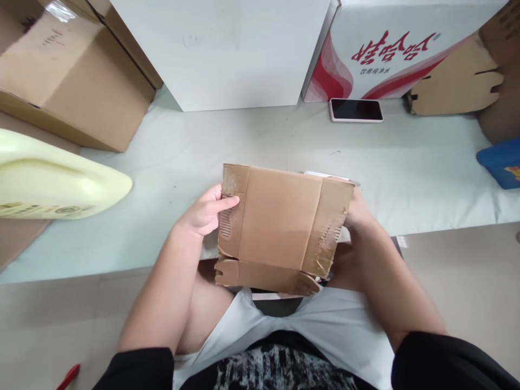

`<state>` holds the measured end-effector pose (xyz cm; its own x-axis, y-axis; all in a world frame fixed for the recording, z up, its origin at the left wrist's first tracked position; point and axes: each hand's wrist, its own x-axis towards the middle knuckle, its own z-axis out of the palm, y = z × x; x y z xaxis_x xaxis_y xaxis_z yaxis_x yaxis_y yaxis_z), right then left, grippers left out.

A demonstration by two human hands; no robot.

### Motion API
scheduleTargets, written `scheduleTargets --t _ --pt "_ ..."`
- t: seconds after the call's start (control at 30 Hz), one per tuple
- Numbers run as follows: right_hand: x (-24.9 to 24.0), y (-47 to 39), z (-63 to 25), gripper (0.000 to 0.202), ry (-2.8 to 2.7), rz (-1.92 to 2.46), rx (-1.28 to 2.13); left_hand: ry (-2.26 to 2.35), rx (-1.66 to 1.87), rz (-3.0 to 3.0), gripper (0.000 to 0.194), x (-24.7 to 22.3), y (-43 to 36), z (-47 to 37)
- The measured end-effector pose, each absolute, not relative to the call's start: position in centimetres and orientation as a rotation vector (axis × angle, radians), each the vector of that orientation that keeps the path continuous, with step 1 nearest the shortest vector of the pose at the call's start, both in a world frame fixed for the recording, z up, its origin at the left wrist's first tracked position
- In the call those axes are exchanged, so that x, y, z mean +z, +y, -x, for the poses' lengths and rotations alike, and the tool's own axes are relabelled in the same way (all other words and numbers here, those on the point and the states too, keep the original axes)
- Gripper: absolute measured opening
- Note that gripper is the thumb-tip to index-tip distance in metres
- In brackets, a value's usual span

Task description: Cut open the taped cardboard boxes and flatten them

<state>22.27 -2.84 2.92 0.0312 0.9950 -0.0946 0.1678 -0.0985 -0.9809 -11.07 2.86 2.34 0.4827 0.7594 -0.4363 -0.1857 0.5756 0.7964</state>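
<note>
Pale green cloth covers the counter [264,141]; light floor [467,287] along its front edge, with a red object [70,375], partly cut off, at bottom left. Person seated at the front edge, white shorts [349,319], black top [284,363].

Piece in work: brown cardboard piece [280,216], held up between both hands, over the counter's front edge and the lap. Can't tell if it touches the counter. Plain centre panel, creased flap down each side, notched narrow flap at the bottom. Surface torn on both side flaps, corrugation showing on the left one; shiny tape at the lower right corner. Something white [327,175] peeks out behind the top right edge.

Left hand [208,212]: pinching the left flap, thumb on the near face, fingers going behind the edge. Right hand [357,207]: at the right edge, mostly hidden behind the flap; can't tell how the fingers are set.

Back of counter, centre: big white box [231,49]. Right of it, white-and-red printed box [390,49] with red lettering, upside down from this view. Phone [356,110] lies just in front of that, screen up and dark. Further right: cut cardboard panel [455,86] with slots, then a blue object [501,162] at the frame edge.

Left side: brown carton [93,86] at the back, pale yellow bottle [60,173] nearer, narrow end pointing right, rest out of frame.
</note>
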Motion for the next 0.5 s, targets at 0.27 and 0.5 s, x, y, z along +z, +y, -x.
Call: scheduleTargets --t 0.27,0.5 --pt "2.6 -2.2 -22.4 0.053 -0.948 1.334 1.345 0.951 0.873 -0.684 0.038 2.1 3.3 11.0" --pt "2.3 -2.5 -25.5 0.054 -0.986 1.183 1.577 1.077 1.519 -0.330 0.020 2.0 5.7 12.9"
